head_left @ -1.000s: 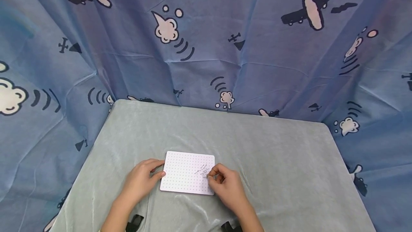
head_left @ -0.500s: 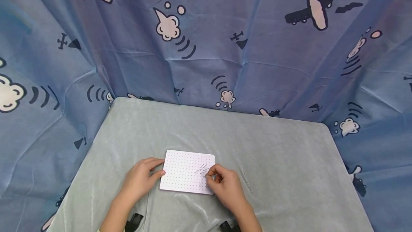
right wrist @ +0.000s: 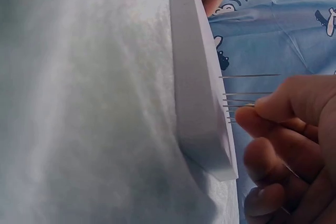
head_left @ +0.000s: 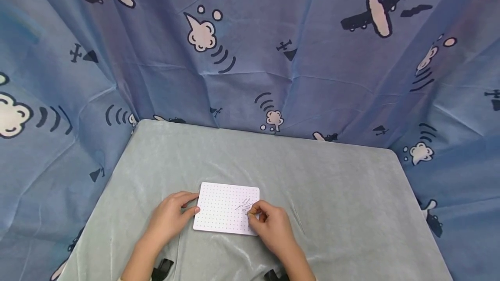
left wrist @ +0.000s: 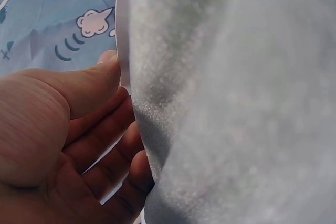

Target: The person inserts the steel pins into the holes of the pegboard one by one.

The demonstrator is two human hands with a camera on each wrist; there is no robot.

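A white board [head_left: 218, 209] with a grid of small holes lies flat on the cloth. My left hand [head_left: 169, 216] touches its left edge with the thumb and index finger, the other fingers bent loosely below. Toward the board's right side several thin metal needles [head_left: 244, 204] stand upright; in the right wrist view these needles [right wrist: 249, 75] stick out of the board's face. Close beside them, my right hand [head_left: 271, 227] pinches a needle between thumb and index finger, with a small golden bit [right wrist: 250, 105] showing at the fingertips. Most of that needle is hidden by the fingers.
A pale grey-green plush cloth [head_left: 332, 194] covers the table. Blue curtains [head_left: 242, 55] printed with planes and clouds hang behind it and at both sides. Black straps [head_left: 162, 269] show at the wrists.
My right hand has shifted slightly left over the board, still pinching at the needle group. The left hand stays at the board's left edge.
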